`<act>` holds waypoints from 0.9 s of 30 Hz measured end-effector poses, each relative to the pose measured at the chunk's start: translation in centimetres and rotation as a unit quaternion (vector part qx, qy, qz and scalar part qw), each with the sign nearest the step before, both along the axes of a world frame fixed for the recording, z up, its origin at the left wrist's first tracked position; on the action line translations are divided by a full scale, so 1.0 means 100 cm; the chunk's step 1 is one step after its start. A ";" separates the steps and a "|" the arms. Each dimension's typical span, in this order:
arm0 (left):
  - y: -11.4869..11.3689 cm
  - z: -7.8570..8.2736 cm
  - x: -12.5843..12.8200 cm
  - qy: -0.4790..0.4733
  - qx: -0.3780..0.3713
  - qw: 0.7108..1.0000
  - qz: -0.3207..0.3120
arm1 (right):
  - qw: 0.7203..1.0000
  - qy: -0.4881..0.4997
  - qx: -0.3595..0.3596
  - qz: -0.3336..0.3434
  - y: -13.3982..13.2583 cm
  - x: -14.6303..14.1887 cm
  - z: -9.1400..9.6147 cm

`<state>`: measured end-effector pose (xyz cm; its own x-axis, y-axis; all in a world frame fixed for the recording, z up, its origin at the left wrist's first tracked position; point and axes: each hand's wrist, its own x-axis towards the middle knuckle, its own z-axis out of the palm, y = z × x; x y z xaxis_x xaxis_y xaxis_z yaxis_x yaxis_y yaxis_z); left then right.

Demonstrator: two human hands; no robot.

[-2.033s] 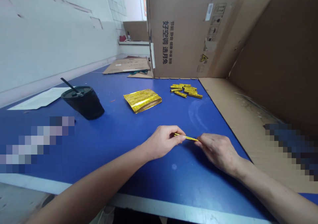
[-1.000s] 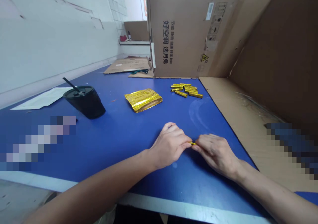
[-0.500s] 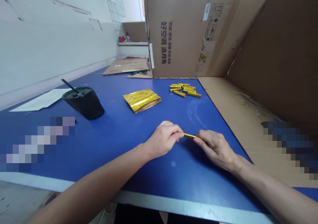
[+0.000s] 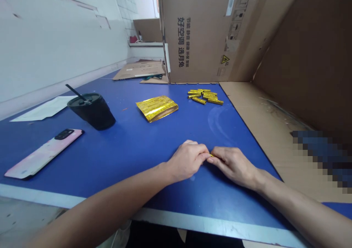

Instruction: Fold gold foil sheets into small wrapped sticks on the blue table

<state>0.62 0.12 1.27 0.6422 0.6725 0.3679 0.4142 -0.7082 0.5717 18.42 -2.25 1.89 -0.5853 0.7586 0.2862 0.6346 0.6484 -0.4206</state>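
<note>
Between my two hands is a thin gold foil strip [image 4: 211, 155], of which only a sliver shows; the fingers hide the remainder. My left hand [image 4: 188, 160] pinches its left end, thumb pressed against the forefinger. From the other side my right hand [image 4: 233, 165] is closed on the strip's right end, and the fingertips of both hands nearly meet. Beyond them lies a flat stack of gold foil sheets [image 4: 157, 108] with a folded right edge. To its right, several small folded gold foil pieces [image 4: 206, 96] sit in a loose pile near the cardboard.
On the blue table [image 4: 132, 141] at left stand a black lidded cup with straw [image 4: 96, 112] and a pink-white phone [image 4: 45, 152]. White paper [image 4: 44, 108] lies behind them. A large cardboard box [image 4: 203, 32] rises at the back, with cardboard [image 4: 255, 112] along the right.
My hands have drawn closer together, mostly by the left hand moving right, so less of the gold strip shows between them. The stack and the pile lie as before.
</note>
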 end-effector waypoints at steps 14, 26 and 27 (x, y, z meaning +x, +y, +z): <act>0.012 0.006 -0.013 -0.046 -0.134 0.988 0.065 | 0.998 -0.034 0.029 -0.052 0.009 0.013 0.000; 0.015 -0.001 -0.011 -0.062 -0.185 0.978 0.073 | 0.995 -0.059 0.037 -0.076 0.007 0.011 0.002; 0.012 -0.001 -0.010 -0.036 -0.132 0.988 0.067 | 0.996 -0.042 0.019 -0.078 0.006 0.010 0.003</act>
<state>-0.36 1.30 1.18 0.5189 0.8286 0.2101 0.4464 -0.4723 0.7600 19.41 -1.62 2.18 -0.4850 0.8316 0.2704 0.7607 0.5538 -0.3386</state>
